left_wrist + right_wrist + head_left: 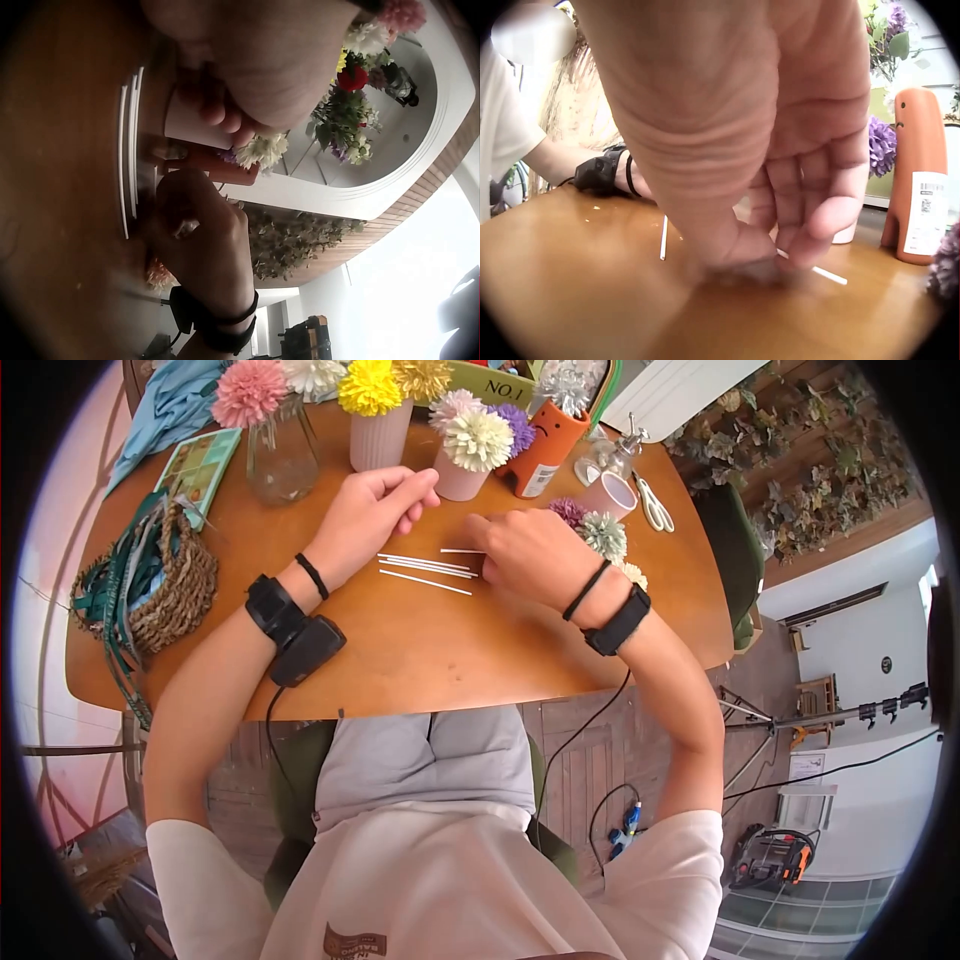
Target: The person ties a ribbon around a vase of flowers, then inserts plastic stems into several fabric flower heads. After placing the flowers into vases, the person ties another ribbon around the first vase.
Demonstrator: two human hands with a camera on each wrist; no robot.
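My right hand (530, 555) is low over the wooden table, and its thumb and fingertips pinch a thin white stick (829, 275). One end of that stick shows past the fingers in the right wrist view. Several more white sticks (425, 564) lie side by side on the tabletop between the hands. My left hand (375, 510) hovers beyond their left end, its fingers loosely curled around nothing. Just past it stand a ribbed pink vase (380, 440) with yellow flowers and a smaller pink cup (460, 482) with pale and purple pompom flowers.
A wicker basket (180, 595) with green ribbons sits at the left, near a glass jar (282, 465). At the back right stand an orange vase (550, 450) with a frowning face and a tipped pink cup (610, 495). White-handled scissors (655, 505) lie beside it. Loose flowers (603, 536) lie past my right hand.
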